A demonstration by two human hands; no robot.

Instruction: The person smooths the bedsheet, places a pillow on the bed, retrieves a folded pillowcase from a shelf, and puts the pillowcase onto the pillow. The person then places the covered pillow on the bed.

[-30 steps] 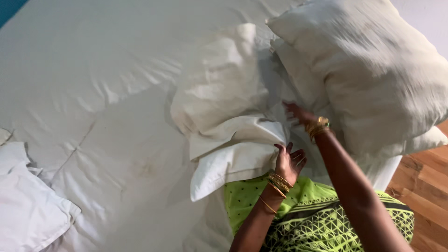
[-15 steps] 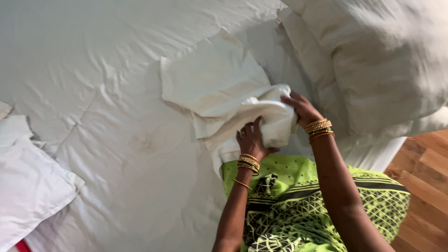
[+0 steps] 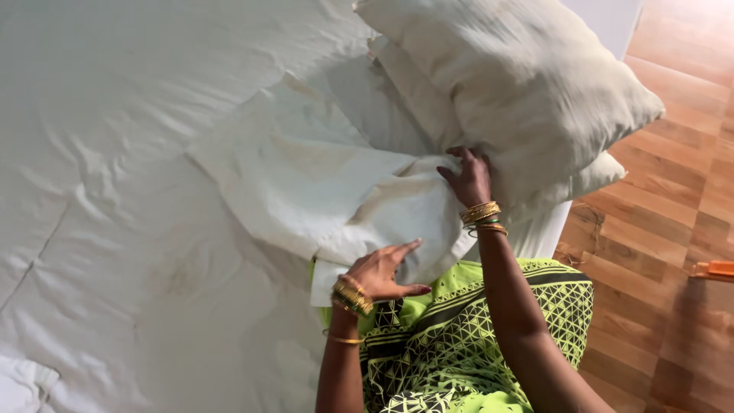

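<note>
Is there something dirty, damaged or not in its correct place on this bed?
Yes. The white pillowcase under the left hand and right hand lies crumpled and askew, with yellowish-brown stains. The bed sheet is wrinkled, with a faint stain near its middle. Two pillows sit stacked crookedly at the corner, overhanging the wooden floor.

We went over the whole shot corner to corner and honestly there's nothing here for us: no packages, no labels, no signs, no screens anywhere in the frame.
</note>
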